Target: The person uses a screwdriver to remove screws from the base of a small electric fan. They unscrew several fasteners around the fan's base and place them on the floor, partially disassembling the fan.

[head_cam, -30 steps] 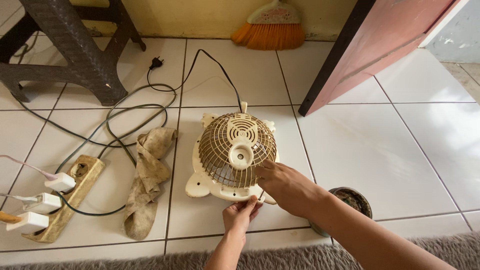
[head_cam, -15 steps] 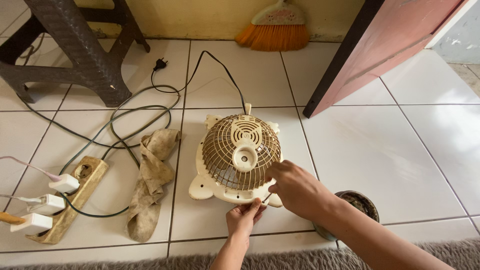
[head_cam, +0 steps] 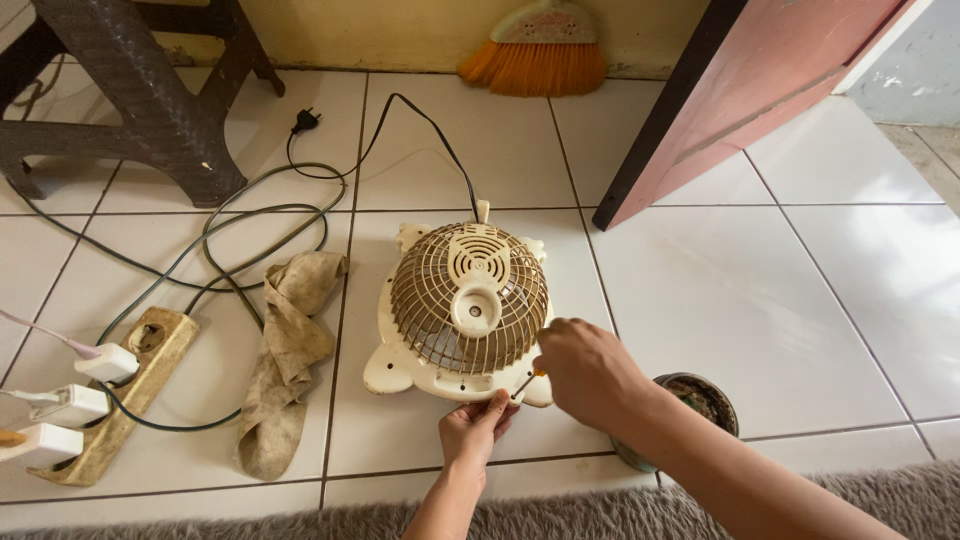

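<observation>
The small cream fan (head_cam: 462, 305) lies face-down on the white tiled floor (head_cam: 760, 300), its wire rear guard and motor cap upward; its black cord (head_cam: 425, 125) runs off toward 11 o'clock to an unplugged plug (head_cam: 305, 122). The right hand (head_cam: 585, 372), at 4 o'clock of the fan, is closed round a small screwdriver (head_cam: 524, 384) with an orange handle, its tip set at the housing rim near 5 o'clock. The left hand (head_cam: 476, 428), at 6 o'clock, pinches the lower edge of the housing, fingers pressed together, steadying it.

Progress, as judged: the guard and housing are still assembled; no loose screw or removed part is visible on the floor, so the work looks to be at an early stage, with the rim fasteners remaining; whether this screw is already turned out cannot be told.

Nearby: a soiled rag (head_cam: 285, 355) at 9 o'clock; a power strip (head_cam: 125, 390) beyond it; a round dark container (head_cam: 695, 405) at 4 o'clock, partly behind the right forearm.
</observation>
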